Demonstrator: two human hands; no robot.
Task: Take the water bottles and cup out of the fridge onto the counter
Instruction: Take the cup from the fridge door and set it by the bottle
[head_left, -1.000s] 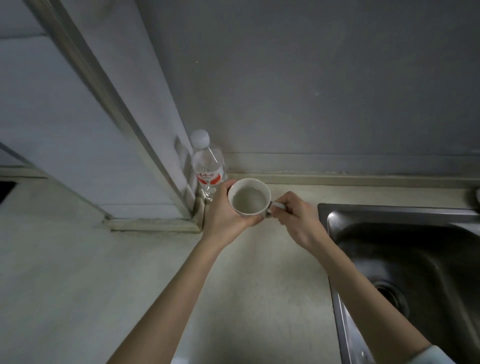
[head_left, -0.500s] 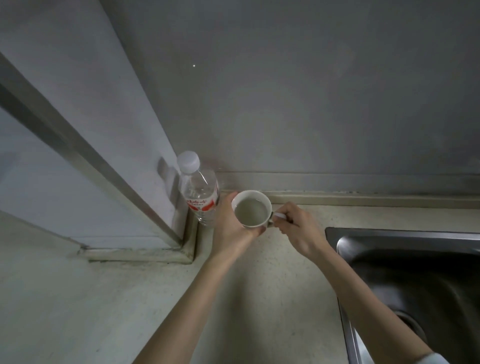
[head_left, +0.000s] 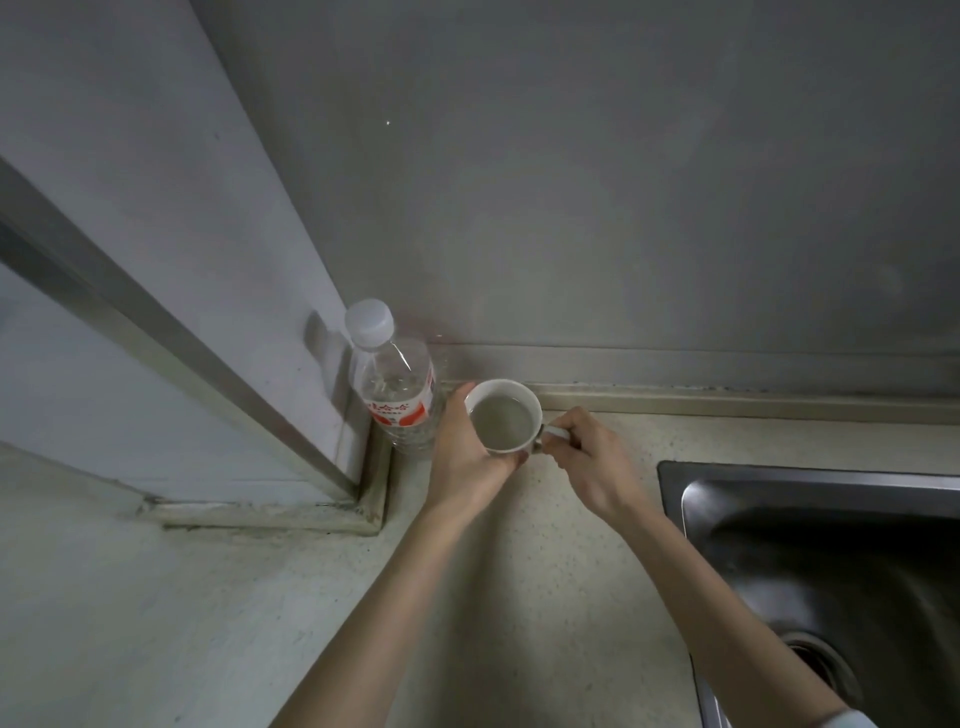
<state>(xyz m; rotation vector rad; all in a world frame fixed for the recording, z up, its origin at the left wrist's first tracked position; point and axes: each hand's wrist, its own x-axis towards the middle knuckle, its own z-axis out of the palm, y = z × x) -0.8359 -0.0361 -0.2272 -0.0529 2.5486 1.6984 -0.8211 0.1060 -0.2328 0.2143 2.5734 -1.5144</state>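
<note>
A white cup (head_left: 503, 415) holding pale liquid is near the back of the beige counter (head_left: 545, 571). My left hand (head_left: 467, 462) wraps around the cup's left side and underside. My right hand (head_left: 592, 462) pinches the cup's handle on the right. Whether the cup's base touches the counter is hidden by my hands. A clear water bottle (head_left: 397, 384) with a white cap and a red-and-white label stands upright in the corner, just left of my left hand.
A steel sink (head_left: 831, 571) with a drain is sunk into the counter at the right. A grey wall rises behind. A pale panel with a metal strip (head_left: 171, 343) juts out at the left, its raised sill meeting the counter beside the bottle.
Both hands have carried the cup a little farther back toward the wall and the bottle. The view has tilted, showing more wall and less sink.
</note>
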